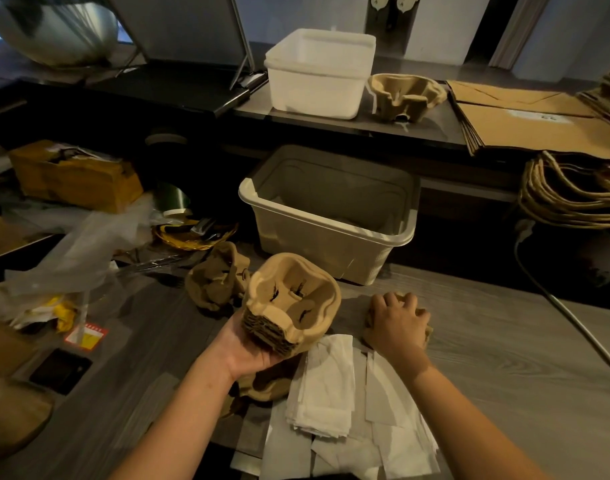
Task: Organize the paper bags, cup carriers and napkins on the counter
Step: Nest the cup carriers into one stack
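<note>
Your grey wood-grain counter [504, 358] runs across the whole view. On the raised shelf at the far right, flat brown paper bags [525, 119] lie stacked, and a pile of twine-handled bags [573, 192] sits just below them. A beige bin [331, 216] stands open straight ahead of you at the back of the counter. Behind it on the shelf sits a white tub [317, 74], with a shelf carrier [407, 95] just beside it on the right. White napkins [331, 393] lie spread and overlapping at the near edge, between your forearms. Your left hand [248, 348], palm up, grips a nested stack of cup carriers [293, 303] from below. The stack is tilted so its cups face you, and you hold it above the counter in front of the bin. A crumpled carrier [216, 282] lies on the counter just left of the stack. Your right hand [398, 322], palm down, curls its fingers over a single carrier [424, 330] resting on the counter beside the napkins' far right corner.
</note>
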`<state>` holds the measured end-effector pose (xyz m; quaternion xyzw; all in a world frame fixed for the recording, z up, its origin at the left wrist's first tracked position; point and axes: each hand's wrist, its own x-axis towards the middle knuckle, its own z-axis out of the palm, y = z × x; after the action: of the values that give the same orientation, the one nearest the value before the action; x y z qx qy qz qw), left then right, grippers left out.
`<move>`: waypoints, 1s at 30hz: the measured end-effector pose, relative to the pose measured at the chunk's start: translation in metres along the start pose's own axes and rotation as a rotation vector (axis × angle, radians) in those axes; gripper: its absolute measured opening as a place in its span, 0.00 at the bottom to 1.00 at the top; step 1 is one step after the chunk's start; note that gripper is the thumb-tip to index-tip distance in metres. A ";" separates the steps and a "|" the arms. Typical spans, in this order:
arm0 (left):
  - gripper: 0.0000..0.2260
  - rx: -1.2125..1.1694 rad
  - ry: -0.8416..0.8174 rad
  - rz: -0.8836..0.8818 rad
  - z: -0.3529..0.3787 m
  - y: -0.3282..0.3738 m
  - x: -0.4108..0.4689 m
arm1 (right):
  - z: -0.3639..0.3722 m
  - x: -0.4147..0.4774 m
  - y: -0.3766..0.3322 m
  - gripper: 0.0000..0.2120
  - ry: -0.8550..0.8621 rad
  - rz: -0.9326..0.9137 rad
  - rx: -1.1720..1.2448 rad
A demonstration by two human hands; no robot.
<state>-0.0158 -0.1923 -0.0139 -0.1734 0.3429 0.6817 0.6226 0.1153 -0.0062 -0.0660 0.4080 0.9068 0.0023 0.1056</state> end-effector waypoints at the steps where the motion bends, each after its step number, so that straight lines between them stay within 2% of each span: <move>1: 0.22 -0.003 0.002 -0.002 0.000 0.000 0.000 | -0.003 -0.002 0.001 0.22 0.056 -0.010 0.056; 6: 0.21 -0.012 -0.018 -0.002 0.003 -0.002 0.000 | -0.026 -0.011 0.000 0.15 0.255 -0.067 0.322; 10: 0.22 -0.004 -0.031 -0.003 0.003 -0.003 0.004 | -0.042 -0.016 -0.002 0.12 0.473 -0.100 0.418; 14: 0.23 -0.005 -0.027 0.006 -0.002 -0.001 0.010 | -0.054 -0.013 0.001 0.09 0.541 -0.110 0.482; 17: 0.24 -0.028 -0.005 0.042 -0.009 0.001 0.014 | -0.084 -0.025 0.004 0.09 0.676 -0.150 0.680; 20: 0.22 -0.007 0.000 0.120 -0.011 0.002 0.017 | -0.123 -0.045 0.003 0.04 0.763 -0.222 1.034; 22: 0.22 0.022 0.009 0.162 -0.012 0.003 0.019 | -0.140 -0.047 0.000 0.05 0.682 -0.210 1.318; 25: 0.24 0.005 0.011 0.173 -0.013 0.003 0.021 | -0.140 -0.041 -0.012 0.06 0.269 -0.167 1.692; 28: 0.26 -0.008 0.000 0.178 -0.014 0.004 0.022 | -0.123 -0.036 -0.030 0.07 -0.109 -0.144 1.786; 30: 0.24 -0.026 0.003 0.170 -0.014 0.003 0.021 | -0.113 -0.033 -0.037 0.05 -0.190 -0.123 1.710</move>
<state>-0.0249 -0.1865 -0.0374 -0.1530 0.3483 0.7362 0.5596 0.0869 -0.0461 0.0469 0.2959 0.6051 -0.7211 -0.1623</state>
